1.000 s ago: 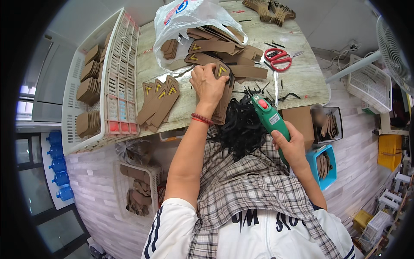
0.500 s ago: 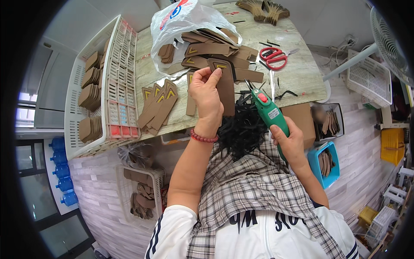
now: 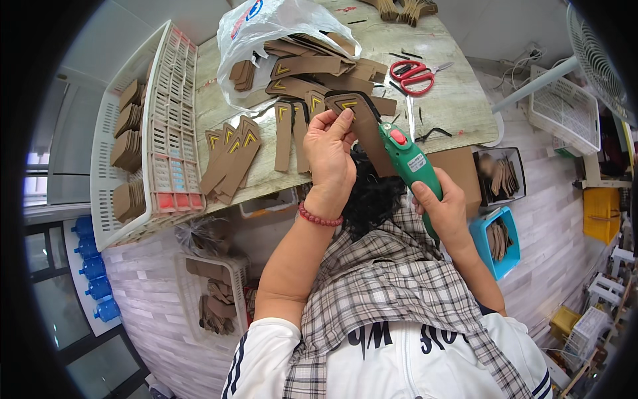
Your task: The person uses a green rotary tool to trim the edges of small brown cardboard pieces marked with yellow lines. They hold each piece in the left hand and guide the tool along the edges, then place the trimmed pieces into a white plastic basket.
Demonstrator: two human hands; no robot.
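Note:
Between its thumb and fingers, my left hand [image 3: 330, 146] pinches a brown strap-like piece [image 3: 373, 143] with a yellow V mark and a black edge. My right hand [image 3: 440, 205] is wrapped round a green handheld electric cutter [image 3: 413, 161] with a red button. The cutter's tip meets the right edge of the brown piece; whether it touches cannot be made out. Black trimmed scraps [image 3: 372, 203] are heaped on my lap below. Similar brown pieces [image 3: 229, 159] with yellow marks lie left of my left hand, and more spill from a white plastic bag [image 3: 242, 40].
Red-handled scissors [image 3: 413, 78] lie at the table's right, with black offcuts around them. A white slatted basket [image 3: 174, 126] of brown pieces stands on the left. Off the table's right edge are a blue bin [image 3: 480, 243] and a fan [image 3: 601, 63].
My left hand has tilted the brown piece so it slants down to the right. The cutter's tip, apart before, is now at the piece's edge.

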